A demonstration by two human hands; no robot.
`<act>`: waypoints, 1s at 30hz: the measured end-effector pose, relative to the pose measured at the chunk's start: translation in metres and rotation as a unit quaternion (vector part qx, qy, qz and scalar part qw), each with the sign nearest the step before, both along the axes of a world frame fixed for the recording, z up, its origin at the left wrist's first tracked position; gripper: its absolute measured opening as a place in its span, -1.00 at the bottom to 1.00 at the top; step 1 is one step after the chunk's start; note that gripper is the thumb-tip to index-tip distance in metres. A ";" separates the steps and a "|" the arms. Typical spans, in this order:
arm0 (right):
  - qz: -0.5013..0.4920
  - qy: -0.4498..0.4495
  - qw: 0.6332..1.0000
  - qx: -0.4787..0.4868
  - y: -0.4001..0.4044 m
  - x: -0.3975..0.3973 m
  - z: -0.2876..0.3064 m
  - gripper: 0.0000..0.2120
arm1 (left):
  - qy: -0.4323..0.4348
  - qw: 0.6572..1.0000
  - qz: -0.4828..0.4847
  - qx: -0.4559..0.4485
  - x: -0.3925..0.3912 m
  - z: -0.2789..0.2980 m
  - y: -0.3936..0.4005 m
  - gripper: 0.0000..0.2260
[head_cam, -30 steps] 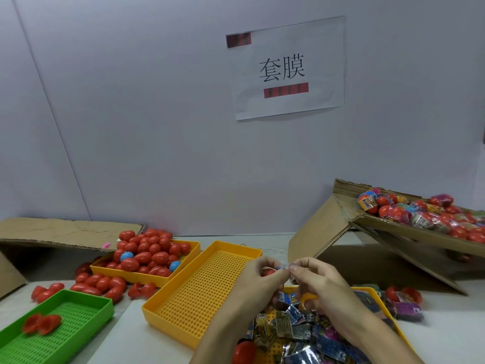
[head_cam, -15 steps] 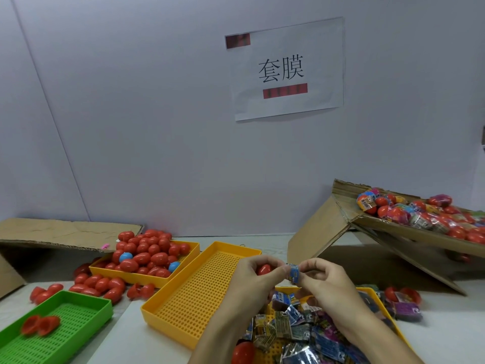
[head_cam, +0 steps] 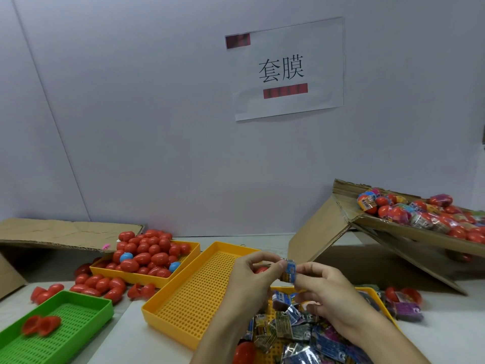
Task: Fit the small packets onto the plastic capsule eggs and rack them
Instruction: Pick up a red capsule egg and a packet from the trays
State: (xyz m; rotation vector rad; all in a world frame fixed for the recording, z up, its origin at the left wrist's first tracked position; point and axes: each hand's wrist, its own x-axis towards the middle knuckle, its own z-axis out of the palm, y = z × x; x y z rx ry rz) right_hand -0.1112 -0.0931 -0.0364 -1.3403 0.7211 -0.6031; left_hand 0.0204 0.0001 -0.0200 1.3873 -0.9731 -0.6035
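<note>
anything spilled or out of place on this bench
Yes. Red eggs lie loose on the table beside the heaped yellow tray, as if spilled over its rim. Two open red halves sit in the green tray. A few wrapped eggs lie loose at right, outside the cardboard box.

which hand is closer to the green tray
Left. The left hand is over the empty yellow tray, which lies next to the green tray; the right hand is farther right, over the packets.

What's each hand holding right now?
Left hand: closed around a red egg.
Right hand: pinching a blue packet beside the egg.
</note>
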 end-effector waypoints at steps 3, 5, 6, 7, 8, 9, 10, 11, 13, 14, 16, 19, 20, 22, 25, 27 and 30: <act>0.002 -0.026 1.000 0.015 0.001 -0.001 0.002 -0.81 | 0.011 0.999 0.046 -0.001 0.003 -0.001 -0.001 -0.91; -0.010 -0.042 0.999 0.007 0.002 0.000 0.002 -0.80 | 0.017 0.997 0.075 -0.006 0.005 -0.002 -0.002 -0.91; -0.017 -0.050 0.999 -0.005 0.002 0.000 0.002 -0.81 | 0.020 0.996 0.083 -0.007 0.006 -0.003 -0.002 -0.92; -0.022 -0.058 0.998 -0.022 0.003 0.000 0.003 -0.83 | 0.022 0.996 0.087 -0.007 0.006 -0.003 -0.002 -0.92; -0.024 -0.062 0.997 -0.043 0.004 0.000 0.004 -0.84 | 0.023 0.996 0.089 -0.006 0.006 -0.004 -0.002 -0.92; -0.023 -0.060 0.996 -0.064 0.005 0.001 0.004 -0.84 | 0.022 0.996 0.089 -0.006 0.006 -0.004 -0.002 -0.92; -0.020 -0.052 0.995 -0.086 0.007 0.001 0.005 -0.85 | 0.020 0.996 0.089 -0.005 0.006 -0.004 -0.002 -0.92; -0.016 -0.040 0.993 -0.109 0.008 0.001 0.005 -0.85 | 0.016 0.996 0.088 -0.004 0.006 -0.004 -0.003 -0.92; -0.007 -0.018 0.989 -0.147 0.009 0.001 0.004 -0.86 | 0.008 0.996 0.087 -0.004 0.006 -0.004 -0.003 -0.93; -0.004 -0.014 0.987 -0.158 0.010 0.001 0.003 -0.86 | 0.005 0.996 0.088 -0.004 0.006 -0.003 -0.003 -0.93; -0.009 -0.017 0.985 -0.170 0.010 0.001 0.003 -0.87 | -0.002 0.996 0.086 -0.004 0.006 -0.003 -0.003 -0.93; -0.030 -0.027 0.983 -0.179 0.009 0.001 0.003 -0.90 | -0.013 0.997 0.080 -0.003 0.005 -0.004 -0.003 -0.92; -0.031 -0.029 0.983 -0.179 0.009 0.001 0.003 -0.91 | -0.015 0.997 0.080 -0.002 0.004 -0.004 -0.003 -0.91; -0.017 -0.031 0.984 -0.177 0.009 0.000 0.003 -0.91 | -0.016 0.997 0.079 0.002 0.004 -0.004 -0.003 -0.91; 0.009 -0.050 0.987 -0.155 0.011 0.000 0.004 -0.83 | -0.014 0.997 0.075 0.006 0.004 -0.004 -0.003 -0.91; 0.007 -0.062 0.988 -0.143 0.011 0.000 0.004 -0.71 | -0.015 0.998 0.068 0.008 0.003 -0.004 -0.003 -0.90; 0.005 -0.050 0.987 -0.153 0.011 0.001 0.003 -0.73 | -0.017 0.998 0.056 0.006 0.002 -0.002 -0.002 -0.90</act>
